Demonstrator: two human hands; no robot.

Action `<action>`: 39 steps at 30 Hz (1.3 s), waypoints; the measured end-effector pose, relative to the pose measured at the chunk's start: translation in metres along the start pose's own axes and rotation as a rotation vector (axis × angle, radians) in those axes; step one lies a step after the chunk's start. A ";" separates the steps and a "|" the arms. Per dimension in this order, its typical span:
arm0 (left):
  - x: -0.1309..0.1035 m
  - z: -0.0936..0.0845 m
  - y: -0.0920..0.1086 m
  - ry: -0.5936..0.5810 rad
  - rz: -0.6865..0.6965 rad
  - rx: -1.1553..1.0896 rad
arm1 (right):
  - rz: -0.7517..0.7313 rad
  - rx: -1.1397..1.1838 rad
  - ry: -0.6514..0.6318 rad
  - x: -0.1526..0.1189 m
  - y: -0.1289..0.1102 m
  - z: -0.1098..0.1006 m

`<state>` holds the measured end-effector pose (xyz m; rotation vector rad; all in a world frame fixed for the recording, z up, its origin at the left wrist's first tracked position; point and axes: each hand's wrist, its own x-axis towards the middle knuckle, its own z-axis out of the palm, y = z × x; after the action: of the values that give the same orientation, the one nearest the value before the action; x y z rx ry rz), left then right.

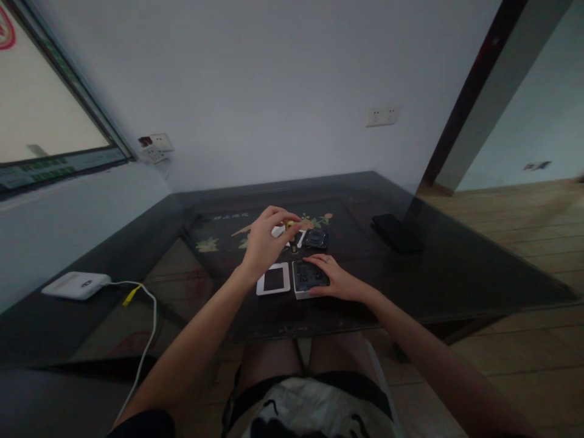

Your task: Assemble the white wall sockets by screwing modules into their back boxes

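Note:
My left hand (268, 238) is raised above the dark table, its thumb and fingers pinching a small yellow and black tool (292, 237) that looks like a screwdriver held upright. My right hand (336, 280) rests around the right side of a white square box-like device (303, 294) with black parts inside, holding it on the table. Just left of that device lies a white frame (285, 278) with a dark rectangular centre. Behind it sits a black square part (316, 238), and small white pieces (277, 231) lie partly hidden by my left hand.
On the glossy dark table (351, 261), a black flat case (396, 233) lies to the right. A white router-like box (76, 285) with a white cable (154, 316) and yellow tag (131, 295) is at the left. A wall stands behind the table.

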<state>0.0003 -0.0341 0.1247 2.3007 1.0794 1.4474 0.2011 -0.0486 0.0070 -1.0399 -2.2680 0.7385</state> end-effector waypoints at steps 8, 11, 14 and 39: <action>0.000 0.000 -0.001 -0.167 -0.042 -0.161 | 0.001 0.005 -0.013 0.000 -0.001 -0.001; -0.001 0.000 0.002 -0.146 0.013 -0.105 | -0.004 0.005 -0.005 0.000 0.000 0.000; -0.001 0.005 0.001 -0.017 0.022 -0.029 | -0.004 0.000 -0.005 0.000 0.000 0.000; -0.001 0.003 0.002 0.000 0.032 0.034 | -0.013 -0.019 -0.008 0.002 0.005 0.001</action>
<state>0.0036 -0.0358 0.1235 2.3520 1.0804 1.4515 0.2017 -0.0448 0.0032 -1.0318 -2.2901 0.7185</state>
